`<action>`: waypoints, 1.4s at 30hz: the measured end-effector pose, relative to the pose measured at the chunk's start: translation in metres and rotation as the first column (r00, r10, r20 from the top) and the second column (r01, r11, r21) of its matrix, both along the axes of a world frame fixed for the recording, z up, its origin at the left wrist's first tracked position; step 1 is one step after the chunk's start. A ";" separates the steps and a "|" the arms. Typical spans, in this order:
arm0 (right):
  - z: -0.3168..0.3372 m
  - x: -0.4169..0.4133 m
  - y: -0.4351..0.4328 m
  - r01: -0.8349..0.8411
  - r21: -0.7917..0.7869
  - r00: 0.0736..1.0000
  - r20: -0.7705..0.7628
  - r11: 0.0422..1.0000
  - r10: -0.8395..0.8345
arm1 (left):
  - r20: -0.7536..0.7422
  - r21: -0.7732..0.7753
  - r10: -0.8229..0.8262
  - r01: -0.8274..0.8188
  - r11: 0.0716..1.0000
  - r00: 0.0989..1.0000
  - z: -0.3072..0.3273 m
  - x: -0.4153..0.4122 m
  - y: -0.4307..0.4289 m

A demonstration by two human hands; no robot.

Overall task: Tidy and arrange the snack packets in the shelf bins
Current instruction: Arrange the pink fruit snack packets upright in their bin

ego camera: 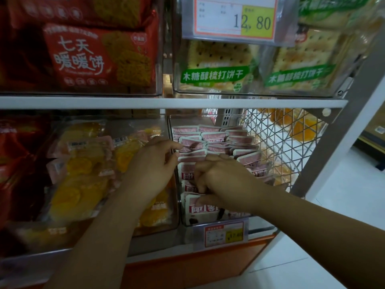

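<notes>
Clear plastic bin (pixel 187 224) on the lower shelf was packed wall to wall with pink-and-white snack packets (pixel 216 135) standing in rows. Open room lay only above them, under the white shelf board (pixel 145 102). Left hand (pixel 158 161) reached over the bin's left wall, thumb and forefinger pinching one packet's top edge. Right hand (pixel 220 174), fingers curled down, gripped front-row packets. Neighbouring bin (pixel 154 230) held yellow packets (pixel 83 163); wire basket (pixel 277 142) stood just right.

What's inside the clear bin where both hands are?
Small pink-and-white snack packets, packed in rows on edge. The left hand pinches one, the right hand grips others near the front. Packets under the hands and the floor of the bin are hidden.
</notes>
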State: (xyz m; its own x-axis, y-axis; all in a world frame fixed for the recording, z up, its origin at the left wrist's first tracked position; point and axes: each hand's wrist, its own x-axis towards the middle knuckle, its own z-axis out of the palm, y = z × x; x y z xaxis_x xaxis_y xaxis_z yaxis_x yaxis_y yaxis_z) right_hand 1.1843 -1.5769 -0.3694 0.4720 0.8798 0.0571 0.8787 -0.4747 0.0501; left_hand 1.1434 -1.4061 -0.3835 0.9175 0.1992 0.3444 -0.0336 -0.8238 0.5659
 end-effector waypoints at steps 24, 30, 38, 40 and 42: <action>-0.002 -0.004 -0.091 0.197 -0.028 0.979 -0.044 0.980 -0.198 | -0.343 0.672 -0.203 0.390 0.630 0.917 0.008 -0.006 -0.063; 0.003 0.002 -0.097 0.167 -0.023 0.947 -0.273 0.986 -0.167 | -0.415 0.616 -0.309 0.515 0.597 0.856 0.020 -0.010 -0.061; -0.002 0.017 -0.081 0.294 0.135 0.941 -0.216 0.946 -0.262 | -0.322 0.259 -0.271 0.359 0.897 0.907 0.032 0.049 -0.059; -0.004 0.015 -0.080 0.277 0.147 0.943 -0.231 0.950 -0.239 | -0.370 0.309 -0.234 0.357 0.882 0.899 0.026 0.066 -0.061; -0.004 0.014 -0.084 0.259 0.130 0.947 -0.231 0.957 -0.225 | -0.444 0.335 -0.219 0.388 0.859 0.869 0.022 0.075 -0.065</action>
